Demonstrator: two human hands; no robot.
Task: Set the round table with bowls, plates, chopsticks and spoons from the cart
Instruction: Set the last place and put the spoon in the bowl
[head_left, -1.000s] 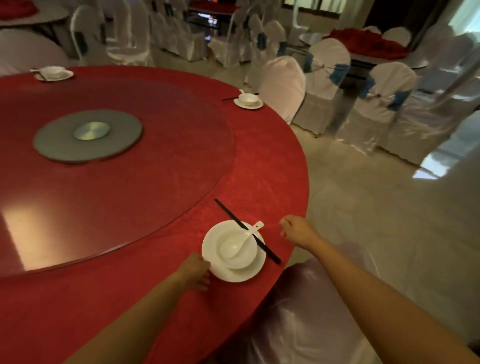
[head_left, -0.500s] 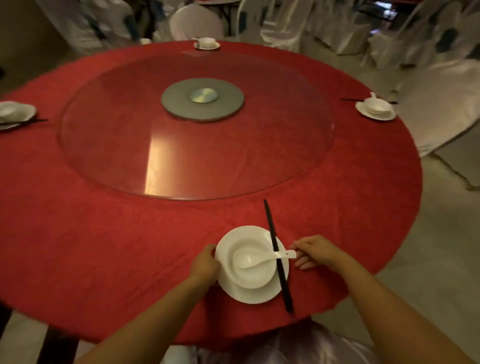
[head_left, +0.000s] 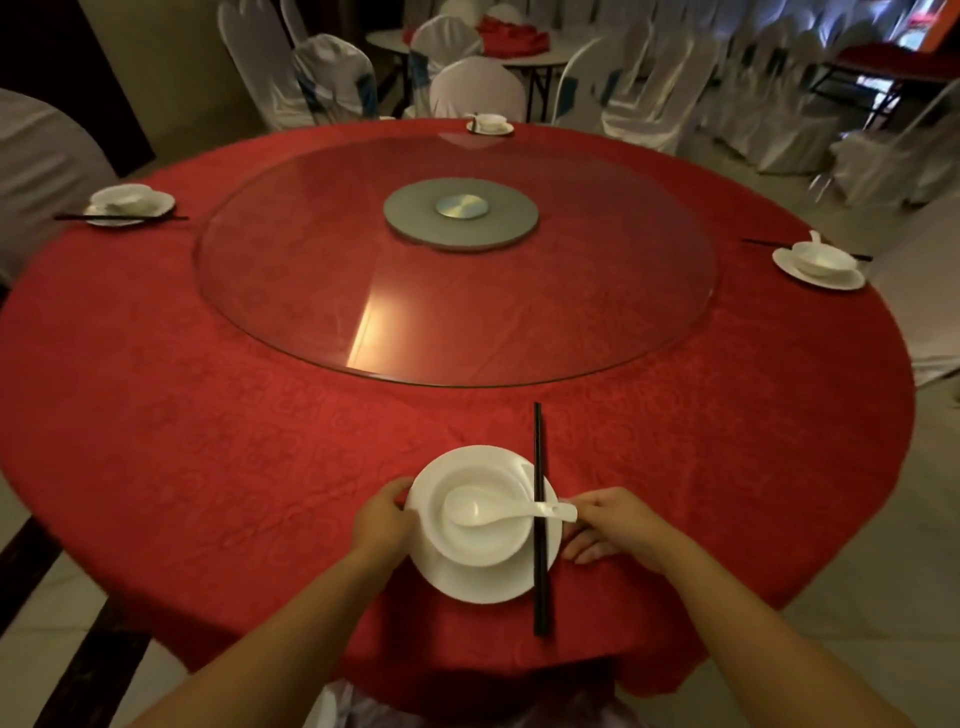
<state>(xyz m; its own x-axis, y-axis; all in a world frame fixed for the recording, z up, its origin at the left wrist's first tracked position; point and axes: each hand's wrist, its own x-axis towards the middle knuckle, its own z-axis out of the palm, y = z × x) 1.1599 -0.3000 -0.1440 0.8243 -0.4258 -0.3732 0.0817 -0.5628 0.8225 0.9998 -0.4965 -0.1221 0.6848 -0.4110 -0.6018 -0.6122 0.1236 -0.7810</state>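
Note:
Near the front edge of the round red table (head_left: 208, 415) lies a white plate (head_left: 483, 584) with a white bowl (head_left: 485, 543) on it. A white spoon (head_left: 467, 508) rests in the bowl, its handle pointing right. Black chopsticks (head_left: 538, 441) lie across the plate's right side and point toward the table's centre. My left hand (head_left: 382, 519) grips the plate's left rim. My right hand (head_left: 618, 525) holds the plate's right rim, its thumb beside the spoon handle.
A glass turntable (head_left: 571, 322) with a grey hub (head_left: 461, 214) fills the middle. Three more place settings stand at the left (head_left: 130, 203), far (head_left: 490, 124) and right (head_left: 818, 265) edges. White-covered chairs (head_left: 478, 88) ring the table.
My view has swung left to face the table squarely. Both hands have closed in on the plate's two sides. The chopsticks and spoon now lie straighter, the spoon handle pointing right.

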